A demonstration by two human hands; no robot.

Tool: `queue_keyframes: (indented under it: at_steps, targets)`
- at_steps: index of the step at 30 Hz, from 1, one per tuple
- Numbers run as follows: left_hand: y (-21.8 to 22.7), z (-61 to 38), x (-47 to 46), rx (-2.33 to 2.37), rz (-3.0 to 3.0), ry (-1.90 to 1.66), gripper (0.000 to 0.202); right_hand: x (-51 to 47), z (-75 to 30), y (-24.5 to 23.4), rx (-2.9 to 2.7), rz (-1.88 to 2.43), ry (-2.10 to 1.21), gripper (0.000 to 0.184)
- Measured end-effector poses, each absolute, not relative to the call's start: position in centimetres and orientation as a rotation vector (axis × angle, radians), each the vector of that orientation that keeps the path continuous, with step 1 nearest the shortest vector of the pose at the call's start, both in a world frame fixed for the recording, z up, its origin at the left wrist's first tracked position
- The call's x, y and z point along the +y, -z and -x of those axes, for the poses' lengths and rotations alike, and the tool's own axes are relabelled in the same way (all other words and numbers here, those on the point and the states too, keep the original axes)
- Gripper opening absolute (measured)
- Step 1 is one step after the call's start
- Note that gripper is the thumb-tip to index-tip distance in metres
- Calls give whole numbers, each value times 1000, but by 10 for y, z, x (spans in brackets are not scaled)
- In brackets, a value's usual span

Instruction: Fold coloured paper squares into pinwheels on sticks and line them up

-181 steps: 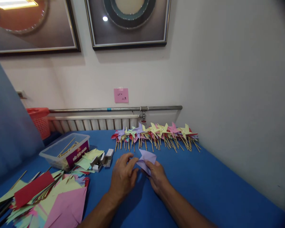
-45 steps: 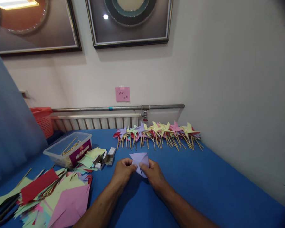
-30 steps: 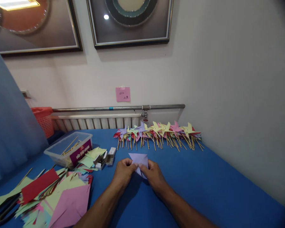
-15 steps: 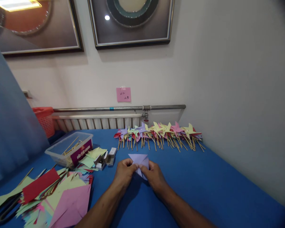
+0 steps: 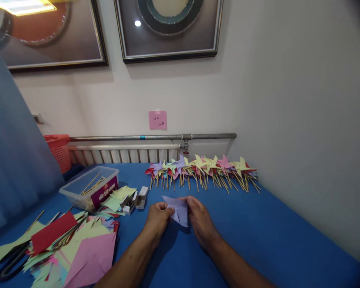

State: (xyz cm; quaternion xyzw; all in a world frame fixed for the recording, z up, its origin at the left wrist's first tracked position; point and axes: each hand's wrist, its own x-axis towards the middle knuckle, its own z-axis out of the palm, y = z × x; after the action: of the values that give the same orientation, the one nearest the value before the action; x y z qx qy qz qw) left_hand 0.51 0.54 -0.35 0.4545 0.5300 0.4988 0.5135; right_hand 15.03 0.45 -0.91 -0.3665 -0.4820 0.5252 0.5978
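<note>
A folded lilac paper (image 5: 177,207) sits between my two hands just above the blue table (image 5: 258,228). My left hand (image 5: 157,219) pinches its left side with curled fingers. My right hand (image 5: 201,221) grips its right edge, fingers bent over the top of the sheet. The paper is partly folded into pointed flaps; its lower part is hidden behind my fingers.
A row of finished paper pinwheels on sticks (image 5: 202,170) lies along the back wall. Left are a clear plastic box of sticks (image 5: 90,191), a small stapler and box (image 5: 136,200), a heap of coloured paper (image 5: 72,248) and black scissors (image 5: 4,266). A red basket (image 5: 60,152) stands behind.
My right hand has shifted up and over the paper's right edge, and the paper has tipped from a flat triangle into a more slanted shape. The left hand keeps its pinch.
</note>
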Motion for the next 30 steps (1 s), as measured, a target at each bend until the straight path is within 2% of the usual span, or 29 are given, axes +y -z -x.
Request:
queue_keyframes:
  at_steps: [4,12,18,30]
  targets:
    - [1,-5,5,1250,-1049,-1206,21,3,-151,7,-1072,803,-1289,52]
    - [-6,-6,2,1235,-1098,-1200,18,7,-153,10,-1209,922,-1241,30]
    - [-6,-8,3,1261,-1144,-1207,17,7,-152,7,-1208,952,-1222,42]
    - [-4,-8,3,1224,-1143,-1208,17,6,-154,8,-1228,989,-1222,36]
